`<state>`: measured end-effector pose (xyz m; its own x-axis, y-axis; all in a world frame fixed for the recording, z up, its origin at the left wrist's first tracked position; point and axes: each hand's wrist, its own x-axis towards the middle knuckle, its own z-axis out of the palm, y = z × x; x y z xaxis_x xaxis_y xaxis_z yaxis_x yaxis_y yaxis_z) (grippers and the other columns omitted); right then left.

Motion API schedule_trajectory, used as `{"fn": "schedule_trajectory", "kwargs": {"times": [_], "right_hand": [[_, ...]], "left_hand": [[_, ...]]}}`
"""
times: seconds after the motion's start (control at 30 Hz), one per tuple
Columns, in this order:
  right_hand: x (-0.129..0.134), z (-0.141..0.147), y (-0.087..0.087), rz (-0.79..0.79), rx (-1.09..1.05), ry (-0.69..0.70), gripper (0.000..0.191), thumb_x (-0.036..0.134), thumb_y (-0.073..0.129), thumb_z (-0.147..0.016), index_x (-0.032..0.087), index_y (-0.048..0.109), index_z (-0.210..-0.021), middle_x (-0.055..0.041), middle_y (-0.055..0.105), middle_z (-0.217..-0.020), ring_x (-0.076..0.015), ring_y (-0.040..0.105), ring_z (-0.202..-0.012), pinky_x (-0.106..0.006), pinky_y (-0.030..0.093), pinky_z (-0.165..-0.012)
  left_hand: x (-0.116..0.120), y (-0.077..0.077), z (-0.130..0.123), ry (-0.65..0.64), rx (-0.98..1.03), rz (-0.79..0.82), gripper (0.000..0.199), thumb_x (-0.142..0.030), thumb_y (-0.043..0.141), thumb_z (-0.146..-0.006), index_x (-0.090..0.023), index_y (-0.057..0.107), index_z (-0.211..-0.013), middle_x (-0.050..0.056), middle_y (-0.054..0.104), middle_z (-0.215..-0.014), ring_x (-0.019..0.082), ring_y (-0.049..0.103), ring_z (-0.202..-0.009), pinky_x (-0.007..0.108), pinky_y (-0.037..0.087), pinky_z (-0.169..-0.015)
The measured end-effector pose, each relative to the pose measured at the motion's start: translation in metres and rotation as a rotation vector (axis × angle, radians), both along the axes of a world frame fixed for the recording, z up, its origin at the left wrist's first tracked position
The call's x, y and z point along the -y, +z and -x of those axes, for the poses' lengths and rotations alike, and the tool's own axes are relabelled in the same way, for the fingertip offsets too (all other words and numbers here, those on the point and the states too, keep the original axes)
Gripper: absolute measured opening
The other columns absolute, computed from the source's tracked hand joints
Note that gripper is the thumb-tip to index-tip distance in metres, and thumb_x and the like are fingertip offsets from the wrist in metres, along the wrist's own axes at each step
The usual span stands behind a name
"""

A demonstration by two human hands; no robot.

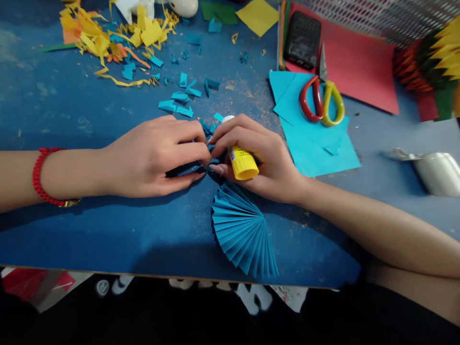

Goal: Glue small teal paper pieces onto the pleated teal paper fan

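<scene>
In my right hand (pixel 266 153) rests a yellow glue stick (pixel 244 165), held against the palm with its yellow end toward me. The thumb and fingertips of that hand meet those of my left hand (pixel 158 158), which wears a red cord bracelet. My left fingers curl down toward the thumb; what they pinch, if anything, is hidden. Small blue paper scraps (pixel 206 127) lie at and behind the fingertips. Just below my right hand a pleated blue paper fan (pixel 244 235) is spread on the blue table (pixel 108 235).
Blue paper sheets (pixel 305 148) lie on the right under scissors (pixel 321 100) with red and yellow handles. Behind them a black phone-like device (pixel 303 39) sits on red paper (pixel 359 67). Yellow and orange scraps (pixel 118 36) pile at back left. A white case (pixel 438 173) is far right.
</scene>
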<state>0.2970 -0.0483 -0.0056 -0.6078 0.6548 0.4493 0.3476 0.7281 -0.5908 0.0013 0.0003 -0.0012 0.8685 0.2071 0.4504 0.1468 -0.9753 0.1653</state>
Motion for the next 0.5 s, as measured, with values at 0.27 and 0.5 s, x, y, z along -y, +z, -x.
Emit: {"fn": "schedule_trajectory", "kwargs": {"times": [0.27,0.5], "right_hand": [[-0.0004,0.0005,0.0009,-0.022,-0.008,-0.006,0.013,0.038,0.082,-0.122,0.026,0.078,-0.120,-0.0092,0.088,-0.135,-0.0276,0.087,-0.123,-0.046,0.075,-0.110],[-0.0019,0.0005,-0.0028,-0.001,-0.048,0.002,0.023,0.047,0.081,-0.123,0.024,0.080,-0.120,-0.0095,0.088,-0.135,-0.0270,0.086,-0.122,-0.046,0.073,-0.111]], "left_hand": [[-0.0005,-0.0001,0.0002,-0.015,0.021,-0.043,0.019,-0.034,0.050,-0.134,-0.027,0.066,-0.128,0.007,0.078,-0.117,0.025,0.078,-0.098,0.044,0.061,-0.086],[-0.0005,0.0017,0.0015,-0.009,-0.013,-0.009,0.016,-0.033,0.050,-0.133,-0.028,0.065,-0.128,0.009,0.080,-0.117,0.028,0.078,-0.097,0.047,0.059,-0.083]]}}
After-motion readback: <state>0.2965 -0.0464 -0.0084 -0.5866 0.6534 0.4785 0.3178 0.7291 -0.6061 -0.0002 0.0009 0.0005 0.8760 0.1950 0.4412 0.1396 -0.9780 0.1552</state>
